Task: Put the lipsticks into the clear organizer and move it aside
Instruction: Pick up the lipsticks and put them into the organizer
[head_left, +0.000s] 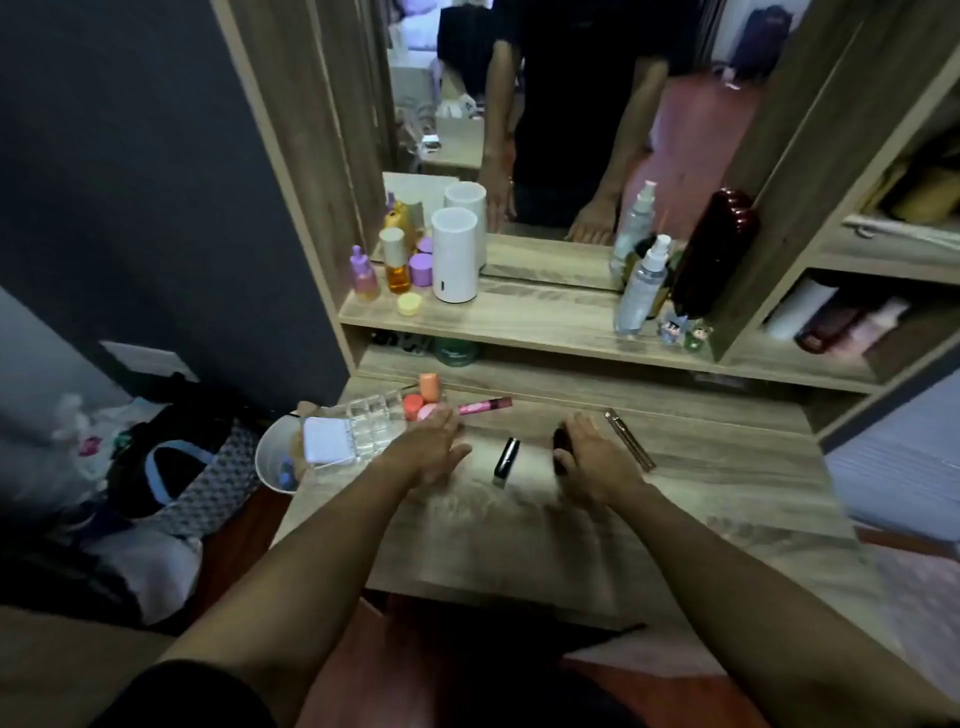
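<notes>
two bare forearms reach out from the bottom edge over the wooden dressing table (519, 545). left hand (434, 449) is flat, palm down, fingers spread loose, holding nothing, its fingertips right at the near right corner of the clear organizer (371, 423). that organizer sits at the table's back left, a grid of clear cells, with three lipsticks already standing at its right end: a peach one (429, 387), a coral-red one (413, 404) and a pink cap (428, 412) half hidden by the fingers. a white square pad (325, 439) lies on its left end. right hand (592, 449) is curled down over a dark lipstick (560, 448); the fingers arch over it, but whether they actually grip it i cannot tell. between the hands a black lipstick (506, 460) lies on the wood, apart from both. a pink tube (485, 405) lies just past the left fingertips, beside the organizer. a slim gold-brown stick (629, 439) lies just right of the right hand, angled.
</notes>
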